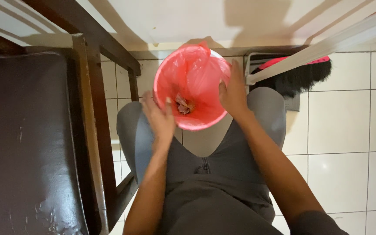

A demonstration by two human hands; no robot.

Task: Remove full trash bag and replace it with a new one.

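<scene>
Inside, the red-lined bin point(192, 87) holds crumpled scraps point(182, 105), both hands on its rim.

A dark wooden chair point(31, 143) stands left; a black broom point(303, 76) leans on the white tiled floor point(349, 130).

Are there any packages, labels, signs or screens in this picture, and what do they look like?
No labels, signs or screens show.
The nearest to packaging is a red plastic bag lining a round white bin between the person's knees; left hand and right hand are at its rim.
Crumpled scrap: pale and brownish, at the bottom of the bag; its kind cannot be told.
</scene>
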